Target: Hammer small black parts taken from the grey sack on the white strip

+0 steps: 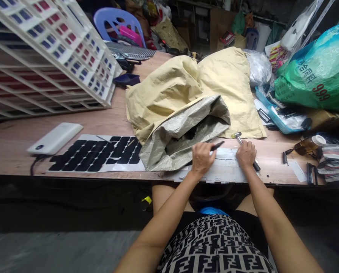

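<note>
In the head view, my left hand [202,158] is closed around a small black piece [217,145] whose end sticks out past the fingers. My right hand [246,153] grips a small hammer; its yellowish-tipped head [236,135] shows above the fist and its dark handle end [256,165] below. Both hands are over a whitish sheet [224,163] at the table's front edge. Close to my left hand gapes the mouth of a yellow sack [163,87], its grey lining folded out and dark contents partly visible inside.
To the left lie a sheet with rows of black pieces [92,153] and a white power bank [55,138] with a cable. A white plastic crate [81,57] stands behind. On the right are a blue basket [283,123], a green bag [314,72] and a brown bottle [306,145].
</note>
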Demonstrator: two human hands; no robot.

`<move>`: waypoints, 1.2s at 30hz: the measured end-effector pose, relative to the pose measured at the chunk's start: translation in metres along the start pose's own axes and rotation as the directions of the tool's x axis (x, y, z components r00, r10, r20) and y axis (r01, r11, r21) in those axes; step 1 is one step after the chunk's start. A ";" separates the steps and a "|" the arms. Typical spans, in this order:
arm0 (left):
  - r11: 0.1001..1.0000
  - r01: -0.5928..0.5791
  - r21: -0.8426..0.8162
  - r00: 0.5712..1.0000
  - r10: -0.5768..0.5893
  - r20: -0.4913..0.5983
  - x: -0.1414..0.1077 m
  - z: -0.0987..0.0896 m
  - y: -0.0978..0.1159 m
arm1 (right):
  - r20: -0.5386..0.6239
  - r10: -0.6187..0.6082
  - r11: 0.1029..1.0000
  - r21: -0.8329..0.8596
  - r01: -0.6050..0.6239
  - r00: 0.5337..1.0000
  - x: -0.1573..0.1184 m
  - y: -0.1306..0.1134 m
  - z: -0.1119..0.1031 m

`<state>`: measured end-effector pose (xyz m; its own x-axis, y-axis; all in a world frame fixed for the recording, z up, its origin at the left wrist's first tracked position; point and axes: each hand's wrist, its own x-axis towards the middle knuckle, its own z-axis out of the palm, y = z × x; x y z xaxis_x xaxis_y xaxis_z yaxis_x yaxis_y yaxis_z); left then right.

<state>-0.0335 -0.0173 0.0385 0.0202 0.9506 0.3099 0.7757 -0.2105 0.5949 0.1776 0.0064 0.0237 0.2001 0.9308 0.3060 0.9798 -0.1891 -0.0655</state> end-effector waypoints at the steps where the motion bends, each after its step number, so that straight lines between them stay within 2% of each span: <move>1: 0.998 -0.047 -0.038 0.997 0.050 0.060 -0.004 0.009 0.006 | -0.001 0.001 1.000 0.000 -0.001 1.000 0.000 0.000 0.000; 3: 0.994 -0.061 -0.094 0.984 0.076 0.163 -0.005 0.025 0.011 | -0.003 0.006 1.000 0.005 -0.006 1.000 -0.001 0.000 0.000; 5: 0.992 -0.020 -0.121 0.970 0.049 0.238 0.000 0.036 0.009 | 0.001 0.012 1.000 0.020 -0.013 1.000 0.001 0.000 0.000; 8: 0.990 0.008 -0.138 0.961 0.030 0.274 0.008 0.043 0.002 | 0.039 0.054 0.994 0.094 -0.057 0.998 0.005 0.002 -0.003; 10: 0.990 0.005 -0.142 0.962 0.034 0.270 0.009 0.043 -0.001 | 0.078 0.087 0.973 0.207 -0.101 0.993 0.007 0.006 -0.009; 12: 0.989 0.013 -0.145 0.962 0.027 0.270 0.009 0.042 -0.001 | 0.070 0.097 0.925 0.363 -0.116 0.993 0.002 0.012 -0.018; 15: 0.987 0.031 -0.155 0.961 0.014 0.276 0.008 0.042 0.000 | 0.018 0.076 0.814 0.577 -0.072 0.997 -0.019 0.019 -0.035; 18: 0.985 0.049 -0.164 0.959 0.000 0.284 0.009 0.043 0.001 | 0.037 0.012 0.737 0.675 -0.034 0.999 -0.046 0.020 -0.048; 24: 0.983 0.072 -0.169 0.957 -0.020 0.290 0.010 0.041 0.003 | -0.002 -0.129 0.758 0.644 0.100 0.992 -0.074 0.009 -0.053; 27: 0.979 0.087 -0.183 0.955 -0.030 0.295 0.011 0.042 0.003 | -0.043 -0.146 0.782 0.607 0.142 0.988 -0.078 0.006 -0.052; 30: 0.977 0.100 -0.191 0.955 -0.040 0.294 0.012 0.042 0.004 | -0.022 -0.154 0.796 0.589 0.137 0.988 -0.078 0.005 -0.052; 36: 0.977 0.104 -0.186 0.949 -0.042 0.312 0.012 0.041 0.004 | -0.063 -0.186 0.750 0.635 0.184 0.980 -0.079 -0.007 -0.060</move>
<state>-0.0044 0.0026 0.0141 0.1835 0.9823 0.0382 0.6426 -0.1492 0.7516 0.1547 -0.0848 0.0568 0.0139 0.9280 0.3723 0.7701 0.2276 -0.5960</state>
